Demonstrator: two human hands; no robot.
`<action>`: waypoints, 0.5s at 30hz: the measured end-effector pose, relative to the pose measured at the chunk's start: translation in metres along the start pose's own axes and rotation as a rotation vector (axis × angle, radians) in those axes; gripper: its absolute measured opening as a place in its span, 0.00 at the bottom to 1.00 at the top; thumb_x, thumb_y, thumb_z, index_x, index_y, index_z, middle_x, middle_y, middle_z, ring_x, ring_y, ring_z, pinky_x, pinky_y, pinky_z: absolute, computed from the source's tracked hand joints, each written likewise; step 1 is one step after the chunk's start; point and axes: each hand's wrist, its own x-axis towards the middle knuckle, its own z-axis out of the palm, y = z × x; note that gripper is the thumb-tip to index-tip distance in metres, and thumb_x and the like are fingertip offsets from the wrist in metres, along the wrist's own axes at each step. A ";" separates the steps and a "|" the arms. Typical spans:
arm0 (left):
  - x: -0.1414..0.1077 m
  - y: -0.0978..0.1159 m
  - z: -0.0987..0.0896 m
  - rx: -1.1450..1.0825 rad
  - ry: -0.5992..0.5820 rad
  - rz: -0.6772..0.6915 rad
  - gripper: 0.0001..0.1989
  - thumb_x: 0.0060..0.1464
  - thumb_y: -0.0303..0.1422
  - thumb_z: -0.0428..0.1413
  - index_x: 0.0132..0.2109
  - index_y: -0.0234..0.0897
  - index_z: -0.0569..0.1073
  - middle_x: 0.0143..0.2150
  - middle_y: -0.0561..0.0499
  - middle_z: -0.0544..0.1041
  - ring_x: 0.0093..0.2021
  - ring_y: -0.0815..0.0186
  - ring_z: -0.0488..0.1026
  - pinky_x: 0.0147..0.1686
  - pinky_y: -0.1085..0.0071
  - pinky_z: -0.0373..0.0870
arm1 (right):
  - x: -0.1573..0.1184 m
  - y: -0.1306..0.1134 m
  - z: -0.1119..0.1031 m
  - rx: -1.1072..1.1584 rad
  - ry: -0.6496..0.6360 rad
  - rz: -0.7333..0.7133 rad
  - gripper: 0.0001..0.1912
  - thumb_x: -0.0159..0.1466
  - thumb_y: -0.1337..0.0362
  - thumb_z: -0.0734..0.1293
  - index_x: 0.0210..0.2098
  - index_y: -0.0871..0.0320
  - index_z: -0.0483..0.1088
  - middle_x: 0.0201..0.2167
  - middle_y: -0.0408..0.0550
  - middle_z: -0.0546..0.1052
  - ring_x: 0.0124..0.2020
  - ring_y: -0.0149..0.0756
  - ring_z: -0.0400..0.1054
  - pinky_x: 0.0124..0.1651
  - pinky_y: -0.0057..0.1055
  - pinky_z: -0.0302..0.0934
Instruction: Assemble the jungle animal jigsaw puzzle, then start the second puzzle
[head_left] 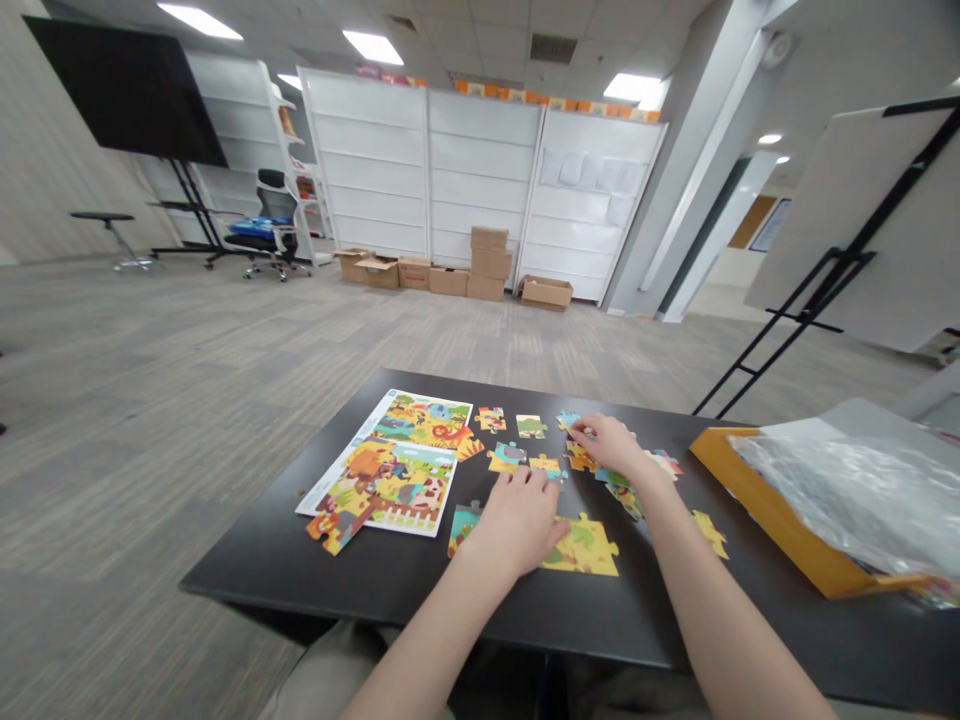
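Two bare forearms (427, 640) are seen closest in, stretched out over khaki trousers (322, 675) to a black tabletop (480, 615), and here the left hand (517, 520) is pressed down flat, fingers (536, 490) spread and open, nothing visibly gripped, with its thumb side just touching a large yellow jigsaw piece (583, 548) and a teal piece (463, 527) showing at its other side! Over at the right hand (609, 446), the fingers (581, 428) are drawn together and curled down onto a small blue-edged piece (568, 420), though whether it is actually pinched cannot be told from this view. The picture board (390, 460) is held at the left of the table, its upper part looking well filled with jungle animals, its lower part patchier, and one joined section (336, 530) is left jutting past the bottom corner. Much appears to be left: loose pieces (510, 440) are scattered between the board and the hands, a cluster (619, 480) is bunched beneath the right wrist, and a lone yellow piece (710, 533) is lying further out. Beyond those, an orange tray (772, 510) is seen with a crumpled clear plastic bag (862, 490) draped across it
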 end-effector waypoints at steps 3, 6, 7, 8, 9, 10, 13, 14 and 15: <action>0.000 -0.001 0.000 -0.004 -0.001 0.003 0.21 0.65 0.45 0.55 0.56 0.34 0.74 0.55 0.40 0.76 0.57 0.48 0.70 0.55 0.53 0.68 | -0.002 0.013 -0.002 0.035 0.036 -0.004 0.17 0.69 0.60 0.63 0.51 0.55 0.78 0.51 0.53 0.81 0.52 0.44 0.75 0.56 0.36 0.65; 0.001 -0.001 0.000 0.001 -0.009 0.010 0.21 0.66 0.44 0.54 0.56 0.33 0.74 0.55 0.40 0.76 0.58 0.48 0.70 0.55 0.52 0.68 | -0.010 0.037 -0.006 -0.030 0.086 0.201 0.17 0.68 0.62 0.62 0.49 0.56 0.80 0.48 0.57 0.81 0.49 0.47 0.76 0.52 0.37 0.66; 0.000 -0.001 0.000 0.003 -0.014 0.011 0.21 0.66 0.44 0.53 0.56 0.33 0.74 0.55 0.40 0.76 0.58 0.48 0.70 0.56 0.52 0.69 | -0.013 0.045 -0.006 -0.058 0.083 0.266 0.16 0.68 0.62 0.62 0.46 0.56 0.80 0.47 0.58 0.82 0.47 0.47 0.76 0.50 0.37 0.67; 0.000 -0.001 0.000 0.005 -0.017 0.012 0.20 0.66 0.44 0.53 0.56 0.33 0.74 0.55 0.40 0.76 0.58 0.48 0.70 0.55 0.52 0.69 | -0.015 0.051 -0.006 -0.076 0.071 0.308 0.15 0.67 0.62 0.62 0.44 0.56 0.81 0.46 0.58 0.82 0.46 0.47 0.77 0.49 0.36 0.67; 0.000 -0.001 -0.001 0.008 -0.019 0.012 0.20 0.66 0.44 0.53 0.56 0.33 0.74 0.55 0.39 0.76 0.58 0.48 0.70 0.55 0.52 0.69 | -0.018 0.056 -0.006 -0.081 0.055 0.325 0.15 0.67 0.62 0.63 0.43 0.56 0.81 0.45 0.58 0.82 0.46 0.47 0.77 0.48 0.36 0.67; 0.000 -0.001 -0.001 0.010 -0.021 0.013 0.20 0.66 0.43 0.52 0.55 0.33 0.74 0.55 0.39 0.76 0.57 0.48 0.71 0.55 0.52 0.69 | -0.019 0.060 -0.005 -0.076 0.039 0.328 0.14 0.67 0.61 0.63 0.43 0.55 0.82 0.46 0.57 0.82 0.46 0.47 0.77 0.48 0.35 0.66; 0.000 -0.001 -0.002 0.009 -0.029 0.012 0.21 0.67 0.43 0.52 0.55 0.32 0.75 0.56 0.39 0.76 0.57 0.47 0.71 0.56 0.51 0.69 | -0.020 0.063 0.000 -0.063 0.004 0.329 0.17 0.69 0.59 0.61 0.47 0.52 0.81 0.52 0.55 0.80 0.49 0.47 0.76 0.49 0.36 0.66; 0.000 -0.001 -0.003 0.006 -0.033 0.011 0.21 0.67 0.43 0.52 0.56 0.32 0.75 0.56 0.39 0.76 0.58 0.47 0.70 0.56 0.51 0.69 | -0.019 0.062 0.002 -0.061 -0.006 0.333 0.18 0.70 0.58 0.60 0.49 0.51 0.80 0.55 0.54 0.79 0.50 0.47 0.76 0.50 0.37 0.66; 0.000 -0.001 -0.003 0.004 -0.036 0.009 0.21 0.66 0.43 0.53 0.55 0.32 0.75 0.56 0.39 0.76 0.58 0.47 0.70 0.56 0.51 0.69 | -0.018 0.061 0.002 -0.060 -0.015 0.335 0.19 0.71 0.58 0.58 0.51 0.51 0.79 0.56 0.53 0.78 0.52 0.48 0.75 0.51 0.38 0.66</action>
